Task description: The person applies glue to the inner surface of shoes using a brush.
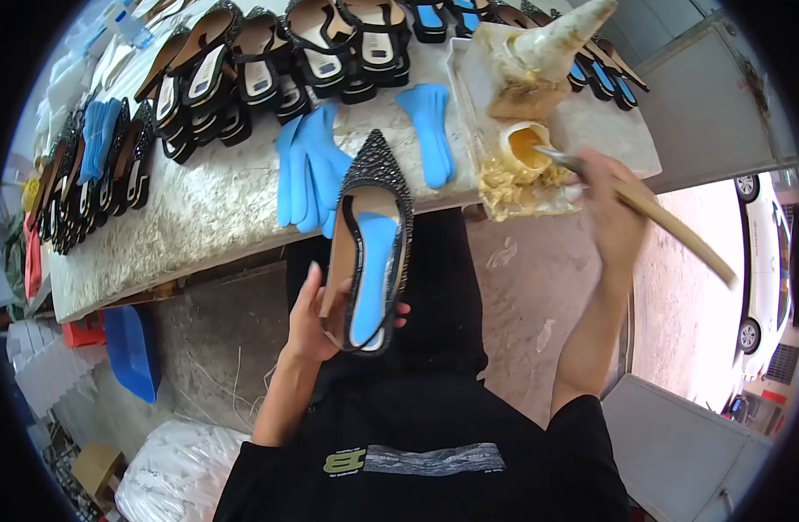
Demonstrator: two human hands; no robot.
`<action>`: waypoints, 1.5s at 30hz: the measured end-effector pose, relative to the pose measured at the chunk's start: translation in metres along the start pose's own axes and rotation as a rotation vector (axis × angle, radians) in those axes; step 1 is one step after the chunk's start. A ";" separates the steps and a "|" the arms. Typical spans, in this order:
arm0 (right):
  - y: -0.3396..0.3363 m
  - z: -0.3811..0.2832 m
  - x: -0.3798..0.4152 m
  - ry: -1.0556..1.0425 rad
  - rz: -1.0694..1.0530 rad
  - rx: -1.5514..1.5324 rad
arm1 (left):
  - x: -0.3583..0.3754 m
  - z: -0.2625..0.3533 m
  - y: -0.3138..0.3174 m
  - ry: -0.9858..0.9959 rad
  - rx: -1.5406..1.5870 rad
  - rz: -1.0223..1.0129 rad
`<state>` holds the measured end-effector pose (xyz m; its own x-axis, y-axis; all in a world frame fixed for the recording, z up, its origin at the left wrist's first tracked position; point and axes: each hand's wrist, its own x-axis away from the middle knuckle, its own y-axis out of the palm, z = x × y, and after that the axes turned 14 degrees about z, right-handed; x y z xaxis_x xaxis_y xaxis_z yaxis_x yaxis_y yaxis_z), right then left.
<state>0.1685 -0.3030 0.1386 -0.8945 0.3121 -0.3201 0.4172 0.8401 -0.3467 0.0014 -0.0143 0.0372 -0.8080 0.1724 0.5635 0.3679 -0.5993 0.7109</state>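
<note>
A pointed black shoe [377, 174] with a studded toe is in my left hand [310, 317], its fingers wrapped round the heel end, toe pointing away from me. A blue insole [376, 270] lies inside the shoe. My right hand [612, 204] is closed on a wooden-handled brush [678, 235]. The brush's tip reaches into the mouth of a glue-crusted pot [527, 150] holding yellow glue. Beside the shoe, several loose blue insoles [308, 165] lie on the table [199, 204], and more blue insoles [430, 130] lie further right.
Rows of black shoes [260, 65] stand along the table's back, and more shoes [90, 174] at the left with blue insoles on them. A glue-covered block with a cone [530, 70] rises behind the pot. A blue bin [130, 352] sits on the floor at left.
</note>
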 end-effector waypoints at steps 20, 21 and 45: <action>-0.013 0.013 0.048 -0.212 -0.280 -0.697 | -0.013 -0.011 0.019 0.529 -0.391 0.098; 0.005 -0.011 0.080 -0.191 -0.237 -0.547 | -0.011 -0.006 0.016 0.477 -0.379 0.044; 0.060 -0.028 0.141 -0.240 -0.400 -0.306 | -0.020 0.004 -0.002 0.604 -0.654 0.144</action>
<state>0.0632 -0.1959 0.0974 -0.8970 -0.1368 -0.4203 -0.0448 0.9741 -0.2216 0.0185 -0.0127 0.0262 -0.9463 -0.2681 0.1806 0.2980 -0.9401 0.1656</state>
